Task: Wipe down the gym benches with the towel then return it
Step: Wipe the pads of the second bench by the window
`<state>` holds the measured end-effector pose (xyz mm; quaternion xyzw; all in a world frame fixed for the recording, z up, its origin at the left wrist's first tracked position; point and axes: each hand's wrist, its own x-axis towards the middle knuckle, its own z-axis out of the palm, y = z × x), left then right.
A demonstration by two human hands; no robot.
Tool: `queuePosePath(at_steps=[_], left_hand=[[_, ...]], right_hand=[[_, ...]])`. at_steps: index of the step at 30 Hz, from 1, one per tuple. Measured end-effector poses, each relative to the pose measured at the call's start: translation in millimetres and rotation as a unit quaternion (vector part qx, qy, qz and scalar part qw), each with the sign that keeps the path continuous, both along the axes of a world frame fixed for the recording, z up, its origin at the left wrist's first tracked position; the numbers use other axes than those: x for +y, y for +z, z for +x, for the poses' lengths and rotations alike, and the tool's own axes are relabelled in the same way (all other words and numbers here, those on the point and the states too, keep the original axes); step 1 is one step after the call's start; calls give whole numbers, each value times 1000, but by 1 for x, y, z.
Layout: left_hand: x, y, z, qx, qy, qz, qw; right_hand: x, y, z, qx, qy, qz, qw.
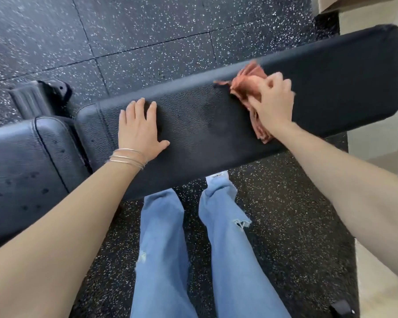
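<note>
A long black padded gym bench [331, 83] runs across the view from lower left to upper right. My right hand [274, 102] presses a bunched reddish-pink towel [246, 83] onto the pad right of its middle; the towel looks blurred. My left hand [139, 129] lies flat on the pad with fingers spread, left of the towel, holding nothing. Thin bangles circle the left wrist. A damp sheen shows on the pad between the two hands.
A separate black seat pad [21, 171] with wet spots adjoins the bench at the left. A black frame foot [39, 97] stands behind it. The speckled rubber floor [147, 31] lies all around. My legs in blue jeans [193, 249] stand close to the bench's near edge. A pale wall [377, 157] is at right.
</note>
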<state>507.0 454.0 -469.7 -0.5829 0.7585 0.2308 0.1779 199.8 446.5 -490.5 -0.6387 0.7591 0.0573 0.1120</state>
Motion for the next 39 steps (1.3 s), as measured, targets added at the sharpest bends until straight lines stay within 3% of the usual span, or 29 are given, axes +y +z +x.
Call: queuePosePath(at_steps=[2,4,6,10,13,15,17,20,23,25,29,32,35,37,39], left_hand=[[-3,-1,7,7,-12,-4,1000],[-6,-2,14,17,-22,-11,1000],[-8,-3,22,26,-27,-17,999],[-14,-4,48,23,-21,-22,999],[-14,-3,70,14,-14,-15,1000],[-12,-2,84,9,-21,-13,1000],[-11,-2,95,8,-26,-15,1000],[-8,-3,104,17,-21,-14,1000],[-4,-4,114,26,-14,-15,999],[0,-4,122,28,-3,-18,999],[9,-3,141,14,27,-9,999],[19,-2,147,8,34,-1,999],[32,0,142,9,34,16,999],[40,0,137,11,44,17,999],[47,-1,134,13,49,12,999]], right_hand=[[-34,-2,11,25,-194,14,981],[-62,-2,39,30,-280,32,959],[-73,-3,80,33,-243,50,968],[-45,-3,169,-5,-44,40,998],[-29,3,171,-38,32,30,998],[-31,3,145,-39,29,22,999],[-36,1,114,-25,-74,14,997],[-46,0,95,13,-282,18,959],[-54,-4,127,32,-344,28,938],[-53,-3,166,35,-302,21,953],[-20,-5,255,-16,-106,-14,994],[22,-4,279,-62,33,-31,997],[62,-3,244,-75,160,-14,984],[72,-2,201,-56,152,-21,987],[64,-1,166,-27,36,-24,999]])
